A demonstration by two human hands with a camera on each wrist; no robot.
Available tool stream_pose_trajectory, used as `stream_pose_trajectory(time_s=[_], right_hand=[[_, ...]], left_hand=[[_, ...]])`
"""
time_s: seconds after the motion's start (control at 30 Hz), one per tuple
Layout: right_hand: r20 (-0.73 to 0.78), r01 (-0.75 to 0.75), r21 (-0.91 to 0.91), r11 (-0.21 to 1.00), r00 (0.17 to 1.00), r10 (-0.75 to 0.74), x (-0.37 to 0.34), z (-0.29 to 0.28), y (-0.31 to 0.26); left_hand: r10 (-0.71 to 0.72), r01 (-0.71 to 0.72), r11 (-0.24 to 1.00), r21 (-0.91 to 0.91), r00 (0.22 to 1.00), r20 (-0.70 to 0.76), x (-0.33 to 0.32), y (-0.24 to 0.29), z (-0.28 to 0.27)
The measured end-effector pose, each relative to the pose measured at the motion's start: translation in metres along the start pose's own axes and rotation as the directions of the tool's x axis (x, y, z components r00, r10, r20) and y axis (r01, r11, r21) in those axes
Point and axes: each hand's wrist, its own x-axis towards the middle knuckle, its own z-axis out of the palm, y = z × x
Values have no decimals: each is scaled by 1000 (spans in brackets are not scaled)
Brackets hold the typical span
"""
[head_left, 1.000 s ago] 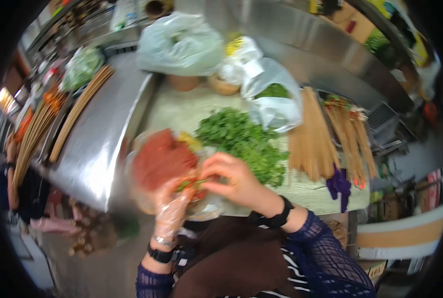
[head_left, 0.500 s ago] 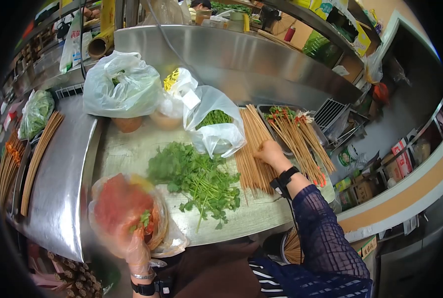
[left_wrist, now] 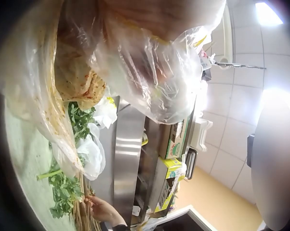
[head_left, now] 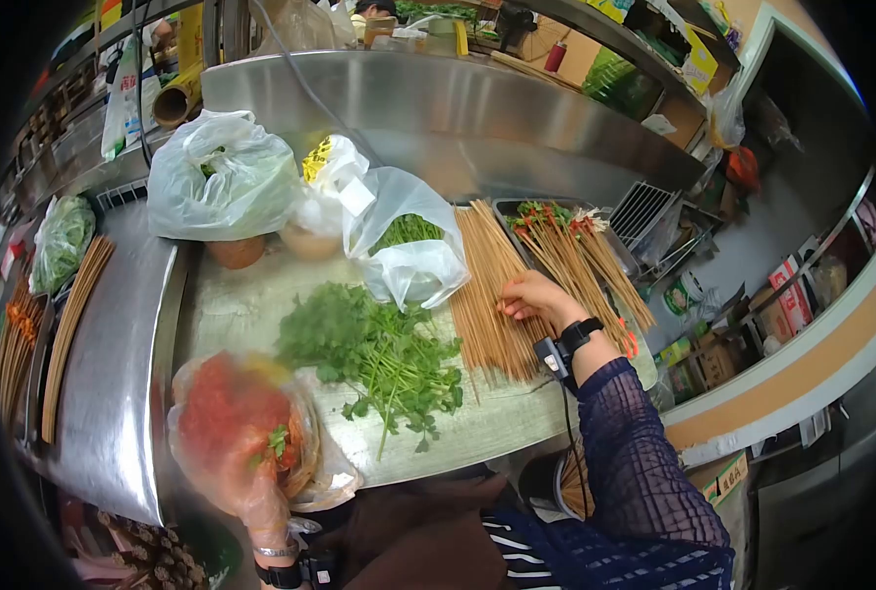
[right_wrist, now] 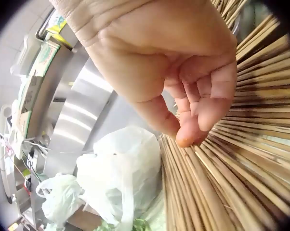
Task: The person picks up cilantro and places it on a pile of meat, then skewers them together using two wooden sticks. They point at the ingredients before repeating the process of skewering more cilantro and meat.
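Observation:
My left hand [head_left: 264, 506], in a clear plastic glove, is over a plastic-lined bowl [head_left: 310, 467] of raw red meat [head_left: 232, 403]. Its fingers hold a piece of the meat with a green coriander sprig [head_left: 278, 440]; blur and plastic hide part of this grip. In the left wrist view, crinkled clear plastic [left_wrist: 150, 77] covers much of the hand. At the right of the board, my bare right hand [head_left: 541, 298] is on a fan of bamboo skewers [head_left: 492, 324]. Thumb and fingertips [right_wrist: 187, 137] pinch at a skewer end, the other fingers curled.
A heap of coriander [head_left: 374, 344] lies mid-board. Behind it stand an open white bag of greens [head_left: 408, 261] and a larger tied bag [head_left: 222, 177]. Loaded skewers [head_left: 576, 256] fill a tray at the right. A steel counter [head_left: 118, 364] borders the left.
My right hand left the left hand's side and went right to the skewers, its fingertips now at their ends. My left hand stays by the meat, still holding the piece with coriander.

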Motion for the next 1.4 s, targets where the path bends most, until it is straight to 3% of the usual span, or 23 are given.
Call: stream_pose_trajectory(time_s=[0.1,0.13,0.2,0.3,0.43,0.53,0.7,0.8,0.93,1.03,1.07,1.17,1.33,1.4], right_hand=[[17,93,152,984,995,-97,-26,4,-13],[26,143,158,977,989,-149,-31,7,-14],[54,238,293,926,963,-264,-45,19,-19],[60,336,420,843,917,-395,-71,48,-28],[78,390,607,693,838,-540,-103,104,-34],[48,394,707,587,802,-595,-124,154,-35],[89,380,752,538,750,-655,-150,225,-24],[128,361,741,567,752,-646,-168,245,-16],[446,253,668,700,617,-648,-172,242,-8],[597,211,512,833,609,-522,-182,235,-18],[591,266,491,829,597,-542,-185,231,-23],[398,281,696,660,615,-681,-173,217,-26],[289,174,775,608,758,-585,-157,219,-40],[309,184,758,626,744,-593,-153,219,-37]], left_hand=[[-14,14,999,51,1000,3,1,5,3],[31,-32,999,22,999,23,1,-1,0],[139,-148,969,198,989,58,6,-12,-10],[148,-153,960,236,988,39,9,-19,-15],[-91,66,980,-186,987,-133,9,15,21],[-182,132,937,-325,975,-129,10,36,33],[-269,178,763,-621,961,-55,0,37,46],[-338,218,758,-614,937,-85,0,41,48],[-280,191,864,-466,951,-128,-4,38,44],[-254,212,914,-345,964,-81,-6,35,40],[-256,222,922,-318,964,-68,-8,36,37],[-243,220,931,-291,969,-43,-12,39,38],[-261,274,929,-248,962,84,-21,43,42],[-259,270,944,-192,963,77,-22,45,43]])
